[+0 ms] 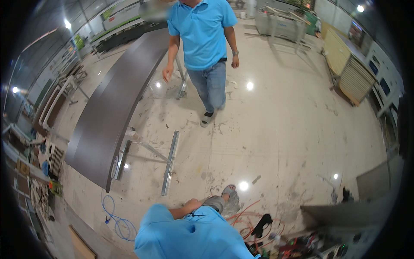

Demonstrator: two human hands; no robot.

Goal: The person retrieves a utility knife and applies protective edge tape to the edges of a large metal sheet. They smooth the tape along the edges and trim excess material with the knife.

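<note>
My left hand [192,205] is held in front of my waist, close to my grey trousers, with the forearm bent inward. Its fingers are too small and hidden to make out, and I see nothing held in it. My right hand is out of sight. Ahead and to the left, a long dark brown panel [113,95] lies flat on metal trestles. One trestle's foot bar [170,164] sticks out from under the panel's near end. No hand touches the panel.
Another person [202,39] in a blue shirt stands beside the panel, hands hanging down. A blue hose [114,216] and an orange hose [243,218] coil on the floor. A black object [262,225] lies by the tools. A wheeled stack of boards [351,71] stands far right.
</note>
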